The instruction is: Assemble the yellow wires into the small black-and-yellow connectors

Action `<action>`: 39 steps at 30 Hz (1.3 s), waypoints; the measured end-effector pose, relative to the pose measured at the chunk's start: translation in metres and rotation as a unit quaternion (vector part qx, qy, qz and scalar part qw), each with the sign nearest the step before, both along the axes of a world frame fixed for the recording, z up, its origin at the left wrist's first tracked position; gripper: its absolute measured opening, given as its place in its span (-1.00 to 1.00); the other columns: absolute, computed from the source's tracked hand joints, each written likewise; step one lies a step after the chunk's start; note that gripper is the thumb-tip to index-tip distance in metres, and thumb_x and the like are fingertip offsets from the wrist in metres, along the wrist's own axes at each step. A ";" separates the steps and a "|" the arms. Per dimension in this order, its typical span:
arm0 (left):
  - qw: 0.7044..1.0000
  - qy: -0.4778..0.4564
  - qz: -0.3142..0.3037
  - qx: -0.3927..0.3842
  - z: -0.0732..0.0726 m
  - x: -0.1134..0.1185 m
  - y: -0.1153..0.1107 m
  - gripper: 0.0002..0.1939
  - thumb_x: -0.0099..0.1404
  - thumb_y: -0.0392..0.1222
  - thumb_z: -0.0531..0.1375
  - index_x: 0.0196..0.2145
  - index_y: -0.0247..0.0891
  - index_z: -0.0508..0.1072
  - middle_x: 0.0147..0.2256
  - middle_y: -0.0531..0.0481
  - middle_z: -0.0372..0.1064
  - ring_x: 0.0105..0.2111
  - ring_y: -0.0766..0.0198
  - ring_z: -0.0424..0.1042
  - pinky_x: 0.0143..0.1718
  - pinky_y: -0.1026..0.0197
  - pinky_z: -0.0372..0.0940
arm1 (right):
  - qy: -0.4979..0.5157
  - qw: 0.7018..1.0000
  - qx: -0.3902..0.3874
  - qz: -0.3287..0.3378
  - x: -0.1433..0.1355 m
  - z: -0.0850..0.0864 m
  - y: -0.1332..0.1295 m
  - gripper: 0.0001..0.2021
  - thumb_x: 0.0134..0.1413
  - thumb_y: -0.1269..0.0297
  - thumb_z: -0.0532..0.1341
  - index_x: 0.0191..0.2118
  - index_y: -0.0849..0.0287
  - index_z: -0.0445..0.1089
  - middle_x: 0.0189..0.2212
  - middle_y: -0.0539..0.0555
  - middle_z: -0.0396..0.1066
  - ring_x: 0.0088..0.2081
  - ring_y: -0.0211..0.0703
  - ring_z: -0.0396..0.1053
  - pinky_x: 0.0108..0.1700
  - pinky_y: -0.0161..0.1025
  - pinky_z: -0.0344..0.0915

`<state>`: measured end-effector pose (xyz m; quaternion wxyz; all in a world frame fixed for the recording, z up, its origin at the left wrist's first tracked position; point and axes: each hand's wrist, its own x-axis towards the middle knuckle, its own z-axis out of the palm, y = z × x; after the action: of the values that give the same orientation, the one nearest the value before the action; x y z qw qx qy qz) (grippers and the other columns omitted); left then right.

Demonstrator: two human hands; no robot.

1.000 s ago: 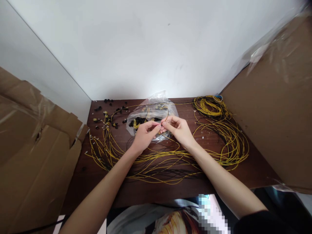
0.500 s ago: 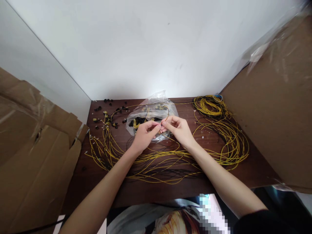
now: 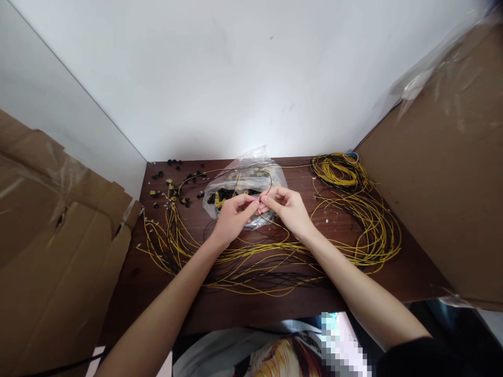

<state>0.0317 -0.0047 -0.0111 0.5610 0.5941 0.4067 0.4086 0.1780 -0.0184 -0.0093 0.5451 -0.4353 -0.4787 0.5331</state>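
Note:
My left hand (image 3: 234,215) and my right hand (image 3: 290,210) meet fingertip to fingertip over a clear plastic bag (image 3: 255,155). Both are closed in a pinch. A thin wire (image 3: 271,180) loops down into the fingertips of my right hand, and more thin wire leads away below the fingers. Whatever my left thumb and finger pinch is tiny and mostly covered. Inside the bag, partly behind my hands, lie small black and yellow parts (image 3: 230,193). Long yellow and black wires (image 3: 271,248) run across the dark wooden table (image 3: 243,311) under my wrists.
A coiled wire bundle (image 3: 336,173) lies at the back right. Loose black caps (image 3: 157,174) and wire ends with small yellow and black pieces (image 3: 170,183) are at the back left. Cardboard (image 3: 58,251) stands on the left, more cardboard (image 3: 444,173) on the right, a white wall (image 3: 251,78) behind.
Almost nothing differs. Both hands keep the same pinch in the same place, and the looped wire above them has shifted very slightly.

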 end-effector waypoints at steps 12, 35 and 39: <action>1.000 0.004 -0.002 -0.003 0.001 0.000 0.000 -0.83 0.11 -0.15 0.20 -0.42 -0.35 0.45 -0.58 0.08 0.31 -0.62 0.45 0.18 -0.58 0.38 0.14 | -0.009 1.000 0.002 0.002 0.000 0.000 -0.001 -0.72 -0.18 0.12 0.35 -0.42 0.23 0.39 -0.56 -0.01 0.44 -0.52 -0.29 0.41 -0.34 -0.27 0.41; 1.000 0.008 -0.002 -0.002 0.001 0.000 0.000 -0.82 0.11 -0.14 0.21 -0.42 -0.34 0.46 -0.58 0.07 0.32 -0.61 0.44 0.19 -0.57 0.37 0.15 | -0.009 1.000 0.001 0.004 0.001 -0.002 0.000 -0.70 -0.17 0.09 0.35 -0.42 0.22 0.37 -0.56 -0.01 0.44 -0.51 -0.27 0.43 -0.34 -0.25 0.43; 1.000 0.013 -0.001 -0.008 0.001 -0.001 0.000 -0.81 0.11 -0.13 0.22 -0.43 -0.34 0.45 -0.58 0.07 0.33 -0.61 0.44 0.20 -0.56 0.36 0.16 | 0.014 1.000 -0.002 0.009 0.001 -0.003 0.001 -0.69 -0.14 0.07 0.33 -0.39 0.21 0.33 -0.56 -0.02 0.43 -0.53 -0.27 0.44 -0.35 -0.25 0.44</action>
<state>0.0309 -0.0047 -0.0097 0.5606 0.5958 0.4166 0.3966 0.1791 -0.0177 -0.0126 0.5462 -0.4249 -0.4733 0.5451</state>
